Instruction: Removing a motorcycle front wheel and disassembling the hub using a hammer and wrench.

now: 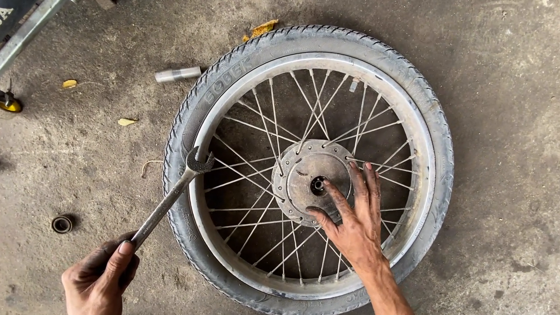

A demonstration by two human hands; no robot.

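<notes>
Wheel [309, 172] is lying flat on the concrete floor [519, 93]. My right hand [352, 222] is spread open on the hub [310, 181], fingers loose. Left hand [98, 279] is clenched round the wrench [169, 199], its open end hooked at the rim [198, 163]. Risk, I reckon: the wrench slips off and dings a spoke.

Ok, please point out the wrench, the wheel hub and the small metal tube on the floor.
wrench [166, 202], head view, on the middle of its shaft.
wheel hub [305, 171], head view, on the flat disc left of the centre hole.
metal tube [178, 74], head view, on the middle of the cylinder.
</notes>
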